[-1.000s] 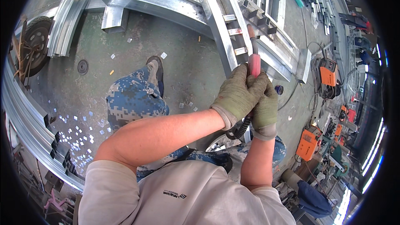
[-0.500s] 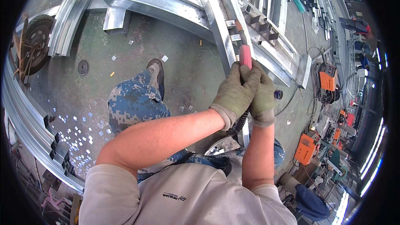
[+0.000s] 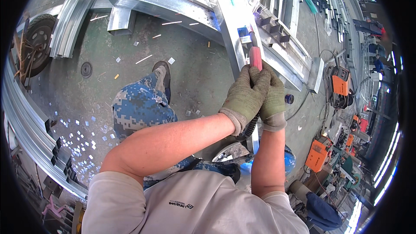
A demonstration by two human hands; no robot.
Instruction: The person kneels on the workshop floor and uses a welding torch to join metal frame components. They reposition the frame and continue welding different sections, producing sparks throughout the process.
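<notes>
Both my hands, in green-grey work gloves, are closed around a welding torch with a red handle. My left hand wraps it from the left, and my right hand grips from the right, pressed against the left. The torch's bent neck points away from me to a long galvanized steel channel. White-blue glare at its tip hides the nozzle and the spot it meets. Sparks streak leftward over the floor. A black ribbed cable hangs below my hands.
Wide steel beams lie beyond, with short tube ends beside the channel. Orange welding machines stand at the right. Stacked steel profiles line the left, near scattered small metal squares. A wheel is far left.
A bright arc has appeared at the torch tip, with sparks flying left and blue-white light on the channel. My hands have barely moved.
</notes>
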